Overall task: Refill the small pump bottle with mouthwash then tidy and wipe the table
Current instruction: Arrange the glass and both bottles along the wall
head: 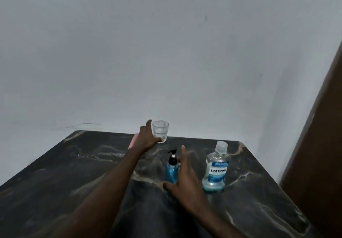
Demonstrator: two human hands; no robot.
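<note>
The small blue pump bottle (171,171) with a black pump stands upright mid-table. My right hand (185,182) is spread open against its right side, thumb low by its base, fingers straight. The Listerine mouthwash bottle (216,169), capped and holding a little blue liquid at the bottom, stands to the right, apart from my hand. At the far edge, my left hand (148,138) holds a clear drinking glass (160,129), thumb up along its left side and fingers curled at its base.
A pink flat item (132,141), partly hidden by my left wrist, lies near the far edge of the dark marble table (74,163). The table meets a white wall behind. A brown door or panel (318,145) stands at the right.
</note>
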